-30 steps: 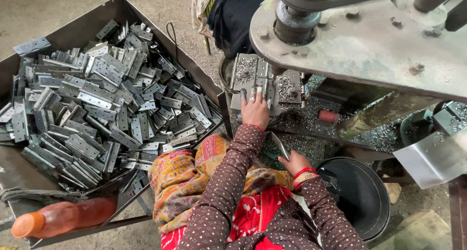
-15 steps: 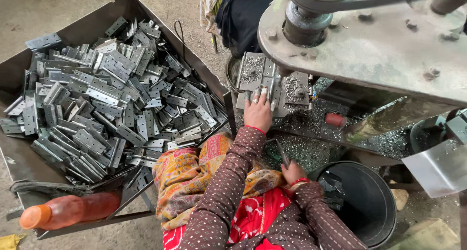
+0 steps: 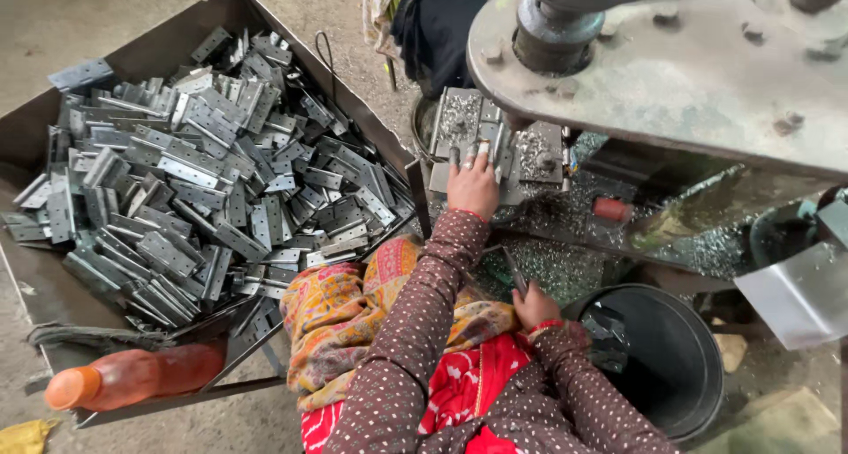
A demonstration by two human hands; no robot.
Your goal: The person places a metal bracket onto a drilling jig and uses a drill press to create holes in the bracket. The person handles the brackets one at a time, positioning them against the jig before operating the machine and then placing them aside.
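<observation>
My left hand [image 3: 473,185] reaches forward and lies flat on the grey die block [image 3: 495,140] of a heavy press [image 3: 671,74]. Its fingers are spread over the small metal parts on the block. My right hand [image 3: 534,306] stays close to my lap, closed around a thin dark metal piece [image 3: 514,273] that points up and away from me. A big metal tray [image 3: 159,52] to my left is heaped with grey hinge plates [image 3: 194,162]. Both my sleeves are brown with white dots.
A black bucket [image 3: 671,366] stands by my right knee. An orange bottle [image 3: 132,374] lies at the tray's near edge. Metal chips [image 3: 565,260] litter the press bed beside a small red part [image 3: 609,208]. Another person in dark clothes [image 3: 433,21] is beyond the press.
My left hand stays on the die block. My right hand has dipped slightly with the metal piece. The view has shifted a little.
</observation>
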